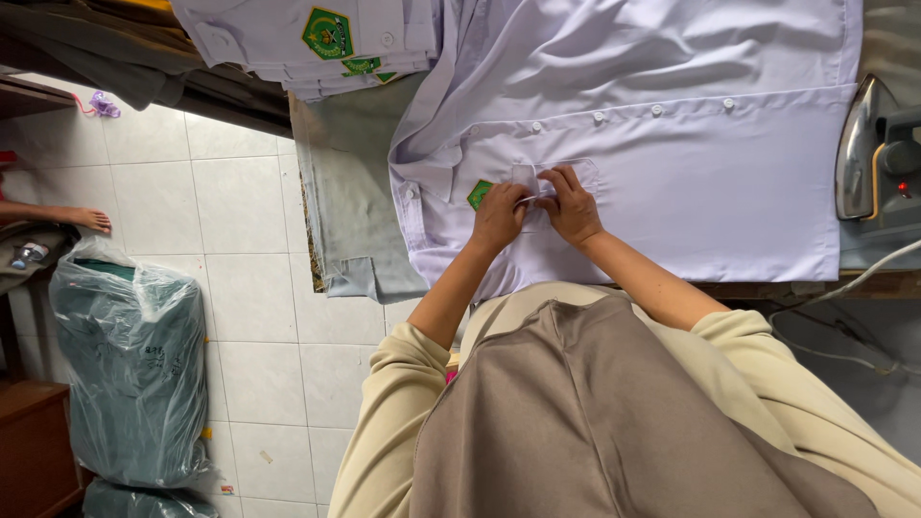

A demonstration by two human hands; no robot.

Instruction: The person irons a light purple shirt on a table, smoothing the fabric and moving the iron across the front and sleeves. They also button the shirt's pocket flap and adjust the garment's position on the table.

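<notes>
Left hand (499, 217) and right hand (570, 204) pinch the smooth lilac shirt's (672, 182) pocket; green badge (479, 194) beside the left hand; grey iron (875, 158) well right; tiled floor (259, 307).

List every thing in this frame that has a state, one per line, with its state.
Shirt: spread flat on the table, buttoned.
Pocket: pinched by both hands.
Left hand: on the pocket, beside the green badge.
Right hand: gripping the pocket edge.
Iron: resting at the table's edge, unheld.
Folded shirts: stacked.
Plastic bag: full, standing on the floor.
</notes>
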